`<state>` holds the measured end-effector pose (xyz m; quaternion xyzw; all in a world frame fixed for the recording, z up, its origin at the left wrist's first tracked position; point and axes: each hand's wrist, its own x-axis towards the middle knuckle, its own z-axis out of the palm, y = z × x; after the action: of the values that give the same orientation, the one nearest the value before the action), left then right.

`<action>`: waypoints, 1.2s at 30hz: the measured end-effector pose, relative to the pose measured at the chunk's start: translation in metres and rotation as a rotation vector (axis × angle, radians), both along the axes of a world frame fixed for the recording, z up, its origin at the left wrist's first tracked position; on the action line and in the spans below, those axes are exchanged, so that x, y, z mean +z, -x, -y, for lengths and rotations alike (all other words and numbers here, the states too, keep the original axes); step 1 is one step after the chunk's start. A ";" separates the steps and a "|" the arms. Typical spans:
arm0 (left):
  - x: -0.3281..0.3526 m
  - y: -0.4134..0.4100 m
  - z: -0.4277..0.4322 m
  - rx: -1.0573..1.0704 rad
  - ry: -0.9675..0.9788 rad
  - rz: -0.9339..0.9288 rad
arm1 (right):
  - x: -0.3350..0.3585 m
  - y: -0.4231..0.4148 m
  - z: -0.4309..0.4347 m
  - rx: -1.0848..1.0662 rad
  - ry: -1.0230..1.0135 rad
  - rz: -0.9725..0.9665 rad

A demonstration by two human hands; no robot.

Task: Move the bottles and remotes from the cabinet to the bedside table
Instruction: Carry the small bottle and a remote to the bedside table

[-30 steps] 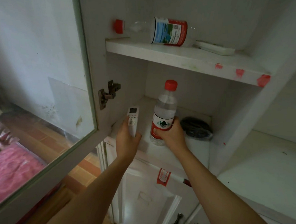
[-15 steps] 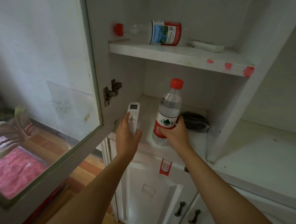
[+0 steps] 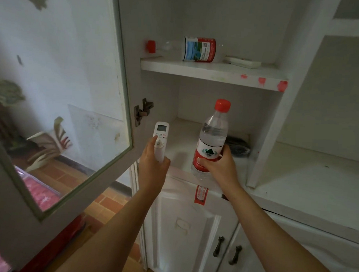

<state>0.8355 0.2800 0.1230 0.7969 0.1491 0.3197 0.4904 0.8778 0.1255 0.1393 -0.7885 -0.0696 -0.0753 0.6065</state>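
1. The white remote (image 3: 160, 142) is clasped upright in the left hand (image 3: 152, 170), fingers wrapped round its lower half and the thumb laid on its face; the display end is left free, probably so that the buttons are not squeezed in carrying.
2. The upright bottle (image 3: 211, 141) is gripped by the right hand (image 3: 218, 167) around its red label, low on the body. It is held in front of the lower shelf's (image 3: 181, 152) front edge, its base apparently clear of the shelf; a low grip keeps a full bottle steady.
3. Both items appear to be on the way out of the cabinet; the bedside table is not in view.
4. A dark bundle (image 3: 237, 146) lies toward the back right corner of the lower shelf, behind the bottle.
5. On the upper shelf (image 3: 209, 72), a second bottle (image 3: 186, 48) is lying on its side with its cap toward the left edge, and a second remote (image 3: 242, 62) lies flat just beside it toward the right; both are yet to be moved.
6. The glass door (image 3: 57, 99) stands swung open to the left, giving access.
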 end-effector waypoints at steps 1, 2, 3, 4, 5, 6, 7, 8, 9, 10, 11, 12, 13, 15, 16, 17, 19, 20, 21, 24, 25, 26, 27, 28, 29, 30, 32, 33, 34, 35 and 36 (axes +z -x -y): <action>0.001 0.006 0.002 0.013 0.001 0.006 | 0.000 0.004 0.003 0.009 -0.010 -0.003; 0.002 0.012 0.006 0.028 0.001 0.013 | 0.000 0.008 0.007 0.021 -0.016 -0.006; 0.002 0.018 0.010 0.044 0.001 0.018 | 0.000 0.013 0.012 0.036 -0.016 -0.006; 0.003 0.026 0.014 0.062 0.004 0.017 | 0.000 0.018 0.017 0.051 -0.011 -0.006; 0.003 0.034 0.020 0.079 0.012 0.012 | 0.000 0.024 0.022 0.068 -0.008 -0.004; 0.002 0.043 0.026 0.093 0.024 0.004 | 0.000 0.030 0.028 0.089 -0.008 -0.004; 0.001 0.052 0.033 0.103 0.040 -0.002 | 0.000 0.037 0.034 0.111 -0.009 -0.007; -0.001 0.063 0.040 0.113 0.054 -0.005 | -0.001 0.045 0.040 0.132 -0.006 -0.012; -0.003 0.074 0.048 0.127 0.058 -0.005 | -0.002 0.053 0.046 0.149 0.005 -0.017; -0.004 0.086 0.056 0.145 0.052 -0.005 | -0.004 0.061 0.052 0.162 0.019 -0.019; -0.005 0.099 0.063 0.168 0.044 0.001 | -0.006 0.071 0.058 0.175 0.034 -0.016; -0.006 0.112 0.071 0.194 0.030 0.016 | -0.008 0.081 0.063 0.194 0.049 -0.010; -0.008 0.125 0.077 0.221 0.012 0.038 | -0.010 0.091 0.068 0.219 0.064 -0.005; -0.014 0.152 0.087 0.268 -0.021 0.070 | -0.015 0.110 0.074 0.278 0.079 -0.017; -0.018 0.165 0.091 0.285 -0.028 0.075 | -0.019 0.120 0.076 0.308 0.078 -0.031; -0.023 0.177 0.093 0.307 -0.028 0.074 | -0.022 0.130 0.078 0.336 0.079 -0.044; -0.030 0.200 0.094 0.370 -0.030 0.059 | -0.029 0.148 0.079 0.393 0.088 -0.060; -0.032 0.211 0.095 0.401 -0.034 0.052 | -0.032 0.157 0.078 0.425 0.091 -0.064; -0.032 0.222 0.095 0.426 -0.034 0.047 | -0.034 0.165 0.077 0.458 0.090 -0.070; -0.031 0.252 0.093 0.491 -0.048 0.054 | -0.040 0.189 0.070 0.540 0.091 -0.072; -0.031 0.261 0.091 0.515 -0.059 0.062 | -0.040 0.196 0.066 0.565 0.093 -0.065; -0.030 0.271 0.089 0.540 -0.075 0.068 | -0.041 0.203 0.061 0.592 0.093 -0.059; -0.030 0.281 0.086 0.570 -0.087 0.070 | -0.041 0.211 0.057 0.621 0.094 -0.057; -0.030 0.292 0.084 0.601 -0.097 0.068 | -0.041 0.219 0.052 0.647 0.093 -0.057; -0.030 0.304 0.080 0.633 -0.098 0.069 | -0.040 0.228 0.047 0.671 0.088 -0.055; -0.029 0.317 0.077 0.665 -0.095 0.072 | -0.040 0.237 0.041 0.697 0.079 -0.046; -0.030 0.346 0.070 0.743 -0.113 0.061 | -0.039 0.257 0.029 0.753 0.056 -0.021; -0.030 0.366 0.066 0.791 -0.129 0.047 | -0.040 0.271 0.021 0.780 0.042 -0.017; -0.032 0.381 0.063 0.828 -0.142 0.036 | -0.041 0.281 0.016 0.795 0.025 -0.017; -0.033 0.397 0.061 0.857 -0.151 0.023 | -0.041 0.291 0.011 0.813 0.017 -0.017; -0.035 0.419 0.059 0.896 -0.165 -0.001 | -0.043 0.307 0.004 0.842 0.012 -0.022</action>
<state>0.4163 0.2207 0.0884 0.6903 0.4535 0.5109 0.2383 0.5706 0.1219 0.0963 -0.6956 -0.3798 0.1879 0.5802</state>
